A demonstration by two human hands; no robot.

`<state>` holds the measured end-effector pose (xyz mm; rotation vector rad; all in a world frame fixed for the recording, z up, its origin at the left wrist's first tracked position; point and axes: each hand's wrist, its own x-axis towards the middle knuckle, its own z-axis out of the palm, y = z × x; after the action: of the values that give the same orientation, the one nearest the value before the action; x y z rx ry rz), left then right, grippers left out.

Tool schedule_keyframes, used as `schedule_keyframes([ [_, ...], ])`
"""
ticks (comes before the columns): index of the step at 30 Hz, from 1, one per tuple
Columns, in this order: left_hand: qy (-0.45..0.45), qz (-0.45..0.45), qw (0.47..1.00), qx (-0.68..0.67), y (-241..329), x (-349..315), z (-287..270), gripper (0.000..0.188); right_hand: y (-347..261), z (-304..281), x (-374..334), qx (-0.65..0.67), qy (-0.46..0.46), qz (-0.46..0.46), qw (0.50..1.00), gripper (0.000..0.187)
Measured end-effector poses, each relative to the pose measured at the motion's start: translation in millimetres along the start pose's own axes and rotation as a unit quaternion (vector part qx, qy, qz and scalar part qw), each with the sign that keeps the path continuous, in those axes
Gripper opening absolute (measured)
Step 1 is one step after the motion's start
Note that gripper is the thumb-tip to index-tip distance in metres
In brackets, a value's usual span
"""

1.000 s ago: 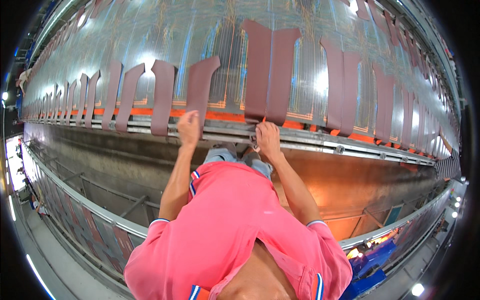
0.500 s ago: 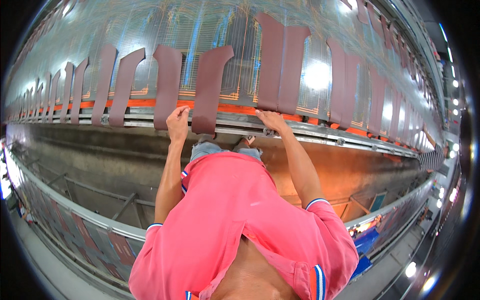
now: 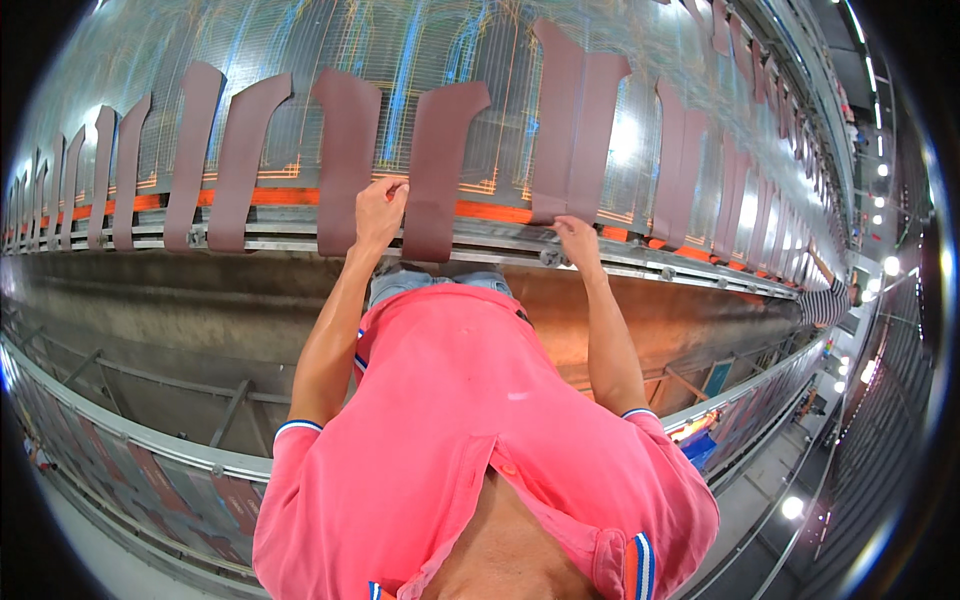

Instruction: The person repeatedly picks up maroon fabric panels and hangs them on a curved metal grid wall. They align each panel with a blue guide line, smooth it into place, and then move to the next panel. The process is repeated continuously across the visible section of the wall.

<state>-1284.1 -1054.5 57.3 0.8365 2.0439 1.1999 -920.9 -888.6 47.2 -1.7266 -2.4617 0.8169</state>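
My left hand (image 3: 380,215) is closed with its fingers bent together, over the lower part of one brown strip (image 3: 345,140) and beside another brown strip (image 3: 440,150). What it holds, if anything, is too small to make out. My right hand (image 3: 578,242) has its fingers curled together, their tips at the lower edge of a wider brown double panel (image 3: 575,120). Whether they pinch that edge cannot be made out. These flat pieces lie on a long shiny table (image 3: 400,100) lined in blue, orange and yellow. The narrower strips hang over its near edge.
A metal rail (image 3: 480,240) and an orange strip (image 3: 270,195) run along the table's near edge. More brown pieces (image 3: 190,150) lie in rows to both sides. Behind me is another long table (image 3: 250,465). A person in striped clothing (image 3: 825,303) stands far right.
My left hand has moved right and slightly up, from beside the strip to over it. My right hand has shifted right along the wider panel's lower edge. The whole view has shifted slightly.
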Motion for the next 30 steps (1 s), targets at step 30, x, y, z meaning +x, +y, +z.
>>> schedule_keyframes([
  [30,0.022,-0.044,0.997,0.063,2,-38,55,0.031,-222,69,236,-0.142,-0.079,-0.488,0.857,0.031],
])
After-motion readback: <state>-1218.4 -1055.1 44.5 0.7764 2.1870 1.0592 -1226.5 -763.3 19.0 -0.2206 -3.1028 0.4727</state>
